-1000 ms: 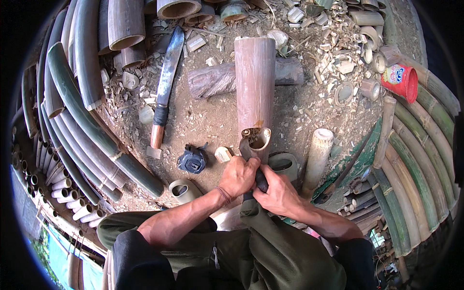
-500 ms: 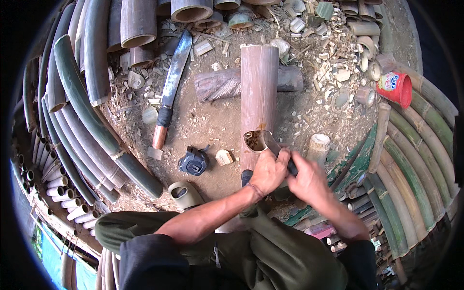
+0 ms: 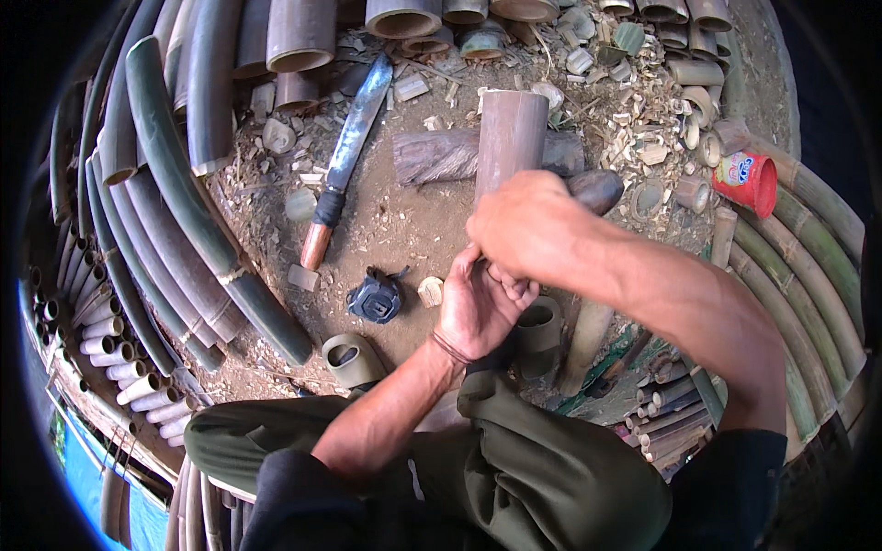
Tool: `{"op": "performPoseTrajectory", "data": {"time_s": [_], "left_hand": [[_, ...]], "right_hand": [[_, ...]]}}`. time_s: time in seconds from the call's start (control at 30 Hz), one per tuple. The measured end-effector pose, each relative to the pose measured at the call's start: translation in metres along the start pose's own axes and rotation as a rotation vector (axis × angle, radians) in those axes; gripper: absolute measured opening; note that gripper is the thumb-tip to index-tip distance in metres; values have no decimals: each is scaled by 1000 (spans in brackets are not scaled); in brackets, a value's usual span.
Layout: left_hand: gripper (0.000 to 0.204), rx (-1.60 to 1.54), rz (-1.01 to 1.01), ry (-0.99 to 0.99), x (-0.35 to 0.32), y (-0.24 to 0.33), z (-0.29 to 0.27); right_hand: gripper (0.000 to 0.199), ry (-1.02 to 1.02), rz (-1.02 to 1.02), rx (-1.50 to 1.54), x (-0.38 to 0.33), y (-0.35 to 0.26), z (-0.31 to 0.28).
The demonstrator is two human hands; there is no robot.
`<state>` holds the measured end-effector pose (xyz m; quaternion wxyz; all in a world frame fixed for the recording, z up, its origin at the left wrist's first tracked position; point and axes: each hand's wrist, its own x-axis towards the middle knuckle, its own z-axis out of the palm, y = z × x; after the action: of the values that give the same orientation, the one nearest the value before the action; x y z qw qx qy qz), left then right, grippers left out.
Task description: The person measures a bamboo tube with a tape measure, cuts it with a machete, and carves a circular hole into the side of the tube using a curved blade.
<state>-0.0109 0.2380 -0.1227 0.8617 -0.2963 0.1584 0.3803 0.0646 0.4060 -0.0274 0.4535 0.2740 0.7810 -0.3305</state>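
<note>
From the head camera, the left hand (image 3: 478, 308) and right hand (image 3: 533, 225) meet at the near end of a brown bamboo tube (image 3: 510, 138), which runs away from the fingers. Left fingers curl shut around something hidden; the right fist closes above them, its contents unseen. Far right of the fingers stands a red cup (image 3: 749, 182) with a colourful label. Left of them lie a machete (image 3: 344, 170) and black tape measure (image 3: 375, 298).

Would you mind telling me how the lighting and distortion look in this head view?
Head view: even daylight, soft shadows, no harsh glare; fisheye bends the long bamboo poles toward a black rim; the raised right hand looms large, hiding the near end of the bamboo tube; the left hand stays sharp.
</note>
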Motion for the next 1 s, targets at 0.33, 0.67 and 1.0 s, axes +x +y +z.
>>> {"op": "performPoseTrajectory", "data": {"time_s": [0.33,0.67,1.0], "left_hand": [[53,2611,1509,757,-143,234,89],[45,1789,664,816,-254,334,70],[30,1216,707,85,-394,134,183]], "right_hand": [[33,684,-55,1032,-82,11,195],[54,1214,684,475,-66,58,322],[55,1308,939,879,-194,-193,492]]}}
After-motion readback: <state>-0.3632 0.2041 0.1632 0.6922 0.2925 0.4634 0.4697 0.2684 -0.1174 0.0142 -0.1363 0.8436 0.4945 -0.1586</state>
